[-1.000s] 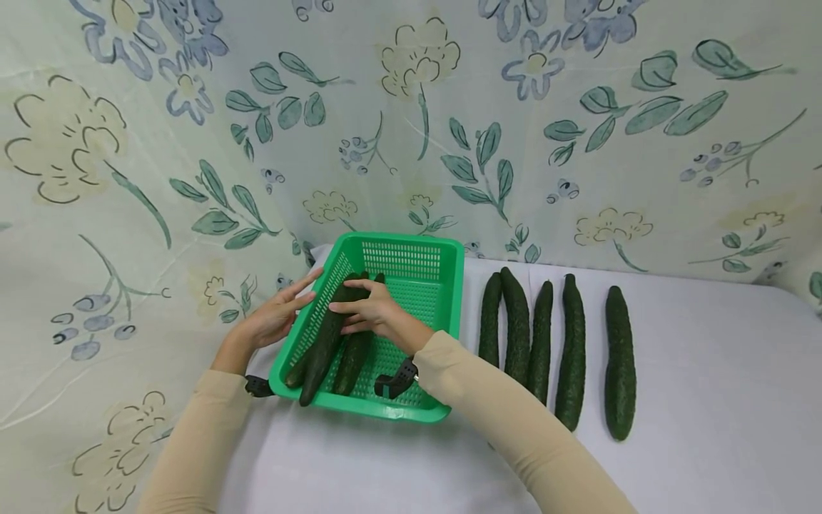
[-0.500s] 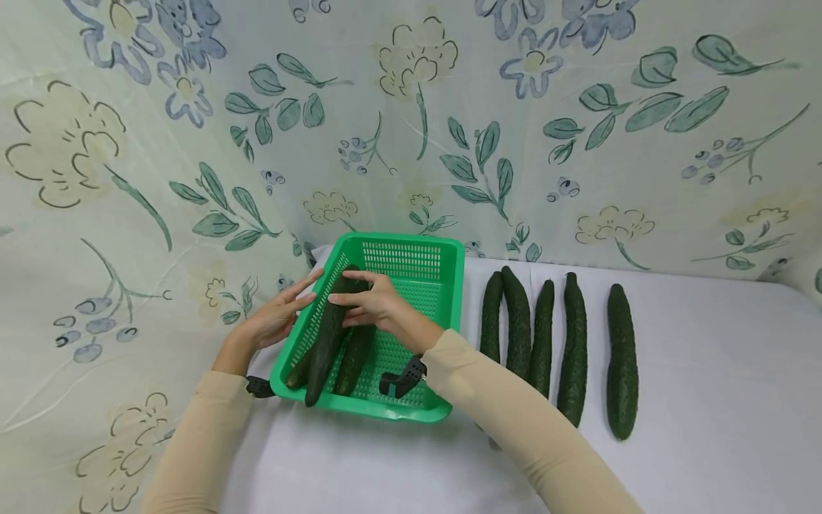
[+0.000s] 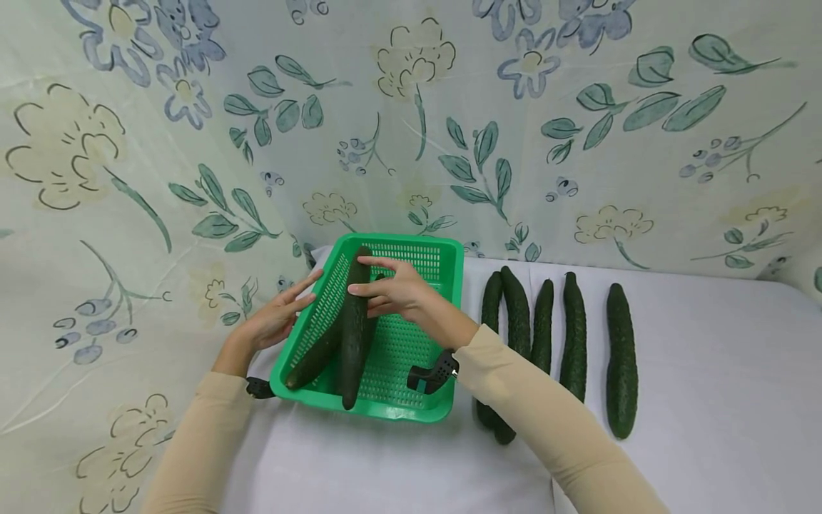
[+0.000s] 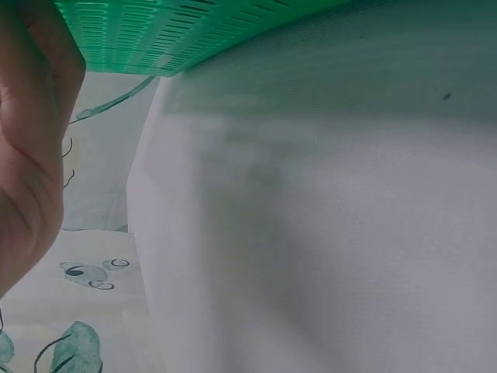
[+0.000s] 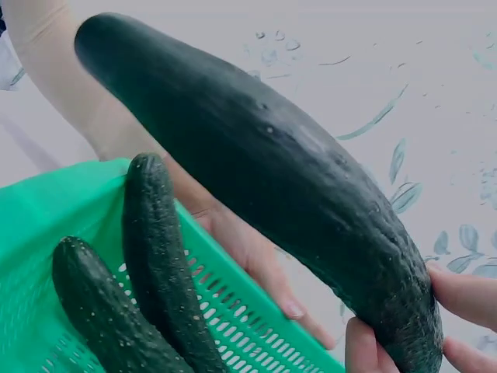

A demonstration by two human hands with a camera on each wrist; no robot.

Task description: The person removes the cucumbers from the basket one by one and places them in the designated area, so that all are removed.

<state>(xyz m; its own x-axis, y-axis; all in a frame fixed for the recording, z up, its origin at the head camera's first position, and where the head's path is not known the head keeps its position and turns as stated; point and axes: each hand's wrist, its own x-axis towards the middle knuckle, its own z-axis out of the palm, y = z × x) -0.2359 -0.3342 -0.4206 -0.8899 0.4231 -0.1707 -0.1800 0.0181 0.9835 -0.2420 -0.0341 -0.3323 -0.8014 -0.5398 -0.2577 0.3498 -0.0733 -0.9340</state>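
My right hand (image 3: 406,293) holds a dark green cucumber (image 3: 353,343) near its far end, thumb and fingers on either side. The right wrist view shows this cucumber (image 5: 264,163) raised above the basket, slanting across. Under it, two more cucumbers lie in the green plastic basket (image 3: 411,412): one (image 3: 316,360) along the left side, the other (image 3: 370,330) partly hidden behind the held one. My left hand (image 3: 272,320) rests against the basket's left wall from outside, fingers straight, tips at the rim. In the left wrist view that hand (image 4: 31,148) is partly visible beside the basket.
Right of the basket, several cucumbers lie roughly side by side on the white tablecloth (image 3: 713,371); my right sleeve (image 3: 546,421) covers part of some. One cucumber (image 3: 621,360) lies apart at the right end. A flower-patterned cloth (image 3: 411,143) hangs behind and to the left.
My right hand has lifted the cucumber and moved it right, away from the basket's left wall, uncovering the cucumber beneath. The left hand and basket have stayed put.
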